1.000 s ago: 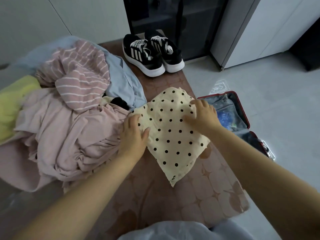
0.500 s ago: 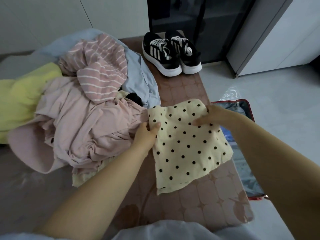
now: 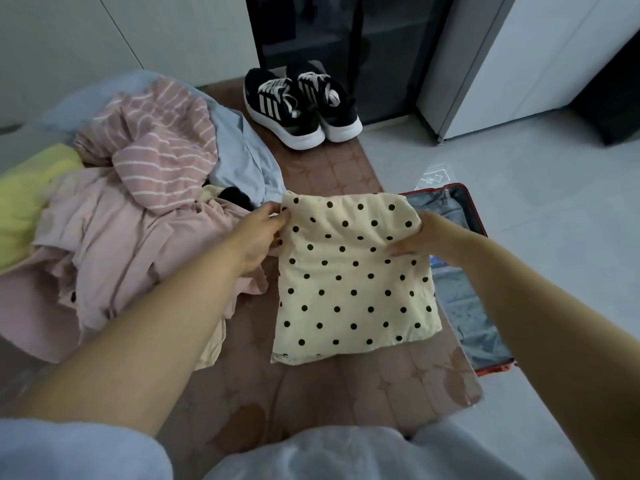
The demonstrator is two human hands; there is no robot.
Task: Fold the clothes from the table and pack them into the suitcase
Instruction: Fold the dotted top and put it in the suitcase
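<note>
Our left hand point(image 3: 258, 237) pinches the far left corner of the cream polka-dot garment point(image 3: 349, 282), the arm reaching in from the lower left. Our right hand point(image 3: 415, 239) grips the far right corner, its fingers curled under the fabric and mostly hidden. The folded garment lies on the brown table point(image 3: 346, 393), its long axis pointing away from us. To the right, the open suitcase point(image 3: 471, 209) on the floor is partly covered by garment and forearm.
</note>
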